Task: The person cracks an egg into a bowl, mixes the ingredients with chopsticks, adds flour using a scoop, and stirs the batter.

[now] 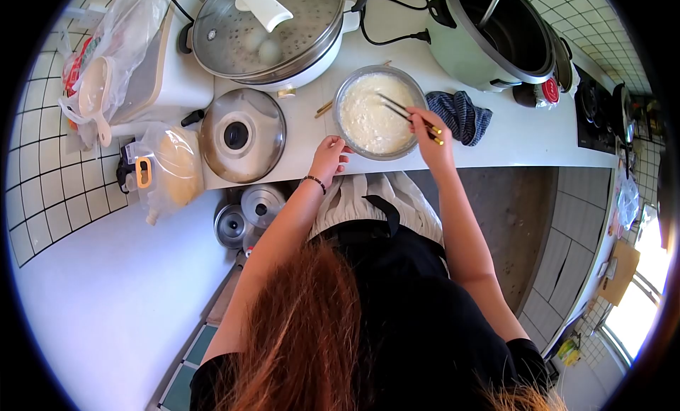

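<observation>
A metal bowl (386, 156) of lumpy, pale flour mixture (365, 117) stands near the counter's front edge. My left hand (331, 158), with a dark bead bracelet at the wrist, has its fingers curled against the bowl's lower left rim. Closed around a pair of dark chopsticks with gold ends (395, 106) is my right hand (432, 138), over the bowl's right side. The chopstick tips reach down to the mixture. A wooden stick (324, 109) pokes out beside the bowl on the left. Right of the bowl lies a crumpled dark blue patterned cloth (460, 117).
A glass-lidded steamer (234, 35) with egg-like shapes inside stands behind left. In front of it lies a round pot lid (244, 152). A pale green cooker pot (460, 53) stands back right. Plastic bags (177, 170) sit left, a stove (595, 113) far right.
</observation>
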### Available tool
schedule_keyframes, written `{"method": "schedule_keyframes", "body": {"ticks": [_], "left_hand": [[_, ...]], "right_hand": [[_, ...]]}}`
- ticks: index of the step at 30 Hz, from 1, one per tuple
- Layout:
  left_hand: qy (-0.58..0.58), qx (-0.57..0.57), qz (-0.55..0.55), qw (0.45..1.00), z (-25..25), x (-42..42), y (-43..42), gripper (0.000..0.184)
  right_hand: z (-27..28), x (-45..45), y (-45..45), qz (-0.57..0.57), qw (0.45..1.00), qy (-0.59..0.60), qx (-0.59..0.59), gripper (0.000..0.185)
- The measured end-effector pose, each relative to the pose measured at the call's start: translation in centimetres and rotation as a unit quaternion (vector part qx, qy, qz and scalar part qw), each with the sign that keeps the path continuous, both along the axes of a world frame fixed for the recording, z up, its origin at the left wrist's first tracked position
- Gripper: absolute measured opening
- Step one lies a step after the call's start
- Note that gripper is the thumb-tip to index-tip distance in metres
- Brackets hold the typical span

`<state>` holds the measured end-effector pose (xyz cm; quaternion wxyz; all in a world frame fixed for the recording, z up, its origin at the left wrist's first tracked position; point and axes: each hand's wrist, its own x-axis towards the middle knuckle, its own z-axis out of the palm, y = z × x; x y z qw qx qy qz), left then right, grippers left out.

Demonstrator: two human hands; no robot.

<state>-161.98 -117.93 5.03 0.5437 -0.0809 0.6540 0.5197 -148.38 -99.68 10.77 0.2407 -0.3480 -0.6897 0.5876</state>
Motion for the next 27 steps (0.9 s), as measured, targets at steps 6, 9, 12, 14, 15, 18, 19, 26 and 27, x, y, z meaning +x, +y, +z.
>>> {"method": "schedule_keyframes", "body": {"ticks": [6,9,12,14,15,18,19,26,27], "left_hand": [[0.001,0.013,-0.002,1.000,-0.8,0.0,-0.3,0.013],[0.003,0.008,-0.001,1.000,-0.6,0.0,-0.2,0.013],[0.004,0.007,0.001,1.000,-0.5,0.0,-0.2,0.013],[0.005,0.012,0.003,1.000,-0.6,0.0,-0.3,0.013],[0.006,0.013,0.003,1.000,-0.7,0.0,-0.3,0.013],[0.005,0.015,0.003,1.000,-0.6,0.0,-0.3,0.013],[0.004,0.015,0.004,1.000,-0.6,0.0,-0.2,0.012],[0.004,0.011,-0.003,1.000,0.1,0.1,-0.1,0.013],[0.002,0.012,-0.002,1.000,0.2,0.1,-0.1,0.013]], "right_hand": [[1.3,0.2,-1.0,0.030,0.987,-0.027,-0.158,0.015],[1.2,2.2,0.8,-0.008,0.986,-0.042,-0.164,0.015],[1.2,3.5,2.5,-0.058,0.992,-0.062,-0.089,0.016],[1.4,2.8,2.2,-0.100,0.993,-0.045,-0.031,0.015],[1.5,2.4,1.9,-0.122,0.992,-0.036,-0.002,0.015],[-0.4,1.2,1.2,-0.048,0.997,-0.005,0.052,0.015],[-0.4,0.6,0.8,-0.018,0.997,0.002,0.070,0.016],[1.9,0.2,-1.1,0.037,0.984,-0.011,-0.175,0.016],[2.1,0.6,-0.8,0.030,0.981,-0.023,-0.192,0.016]]}}
